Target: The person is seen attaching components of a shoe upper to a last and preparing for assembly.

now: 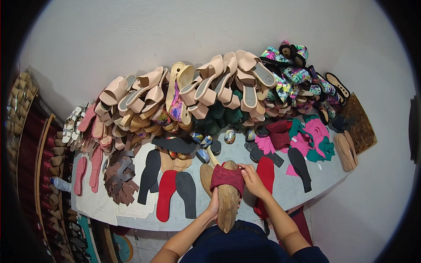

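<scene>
A wooden shoe last (227, 208) is held above the table's front edge, its heel end toward me. A dark red textured shoe upper (228, 179) lies across its front part. My left hand (213, 205) is closed around the last's left side, just below the upper. My right hand (253, 180) is closed at the upper's right edge, with the fingertips near its top corner. Some of the left fingers are hidden under the last. Just behind it to the left lies another wooden last (205, 176). Red insoles (166, 197) and a grey insole (186, 193) lie nearby.
A tall heap of beige heeled sandals (210, 81) lines the back of the table (287, 197). Colourful patterned sandals (289, 79) pile up at the back right. Brown strap pieces (120, 177) and pink and green cutouts (315, 136) flank the work area. Shelves of lasts (56, 171) stand left.
</scene>
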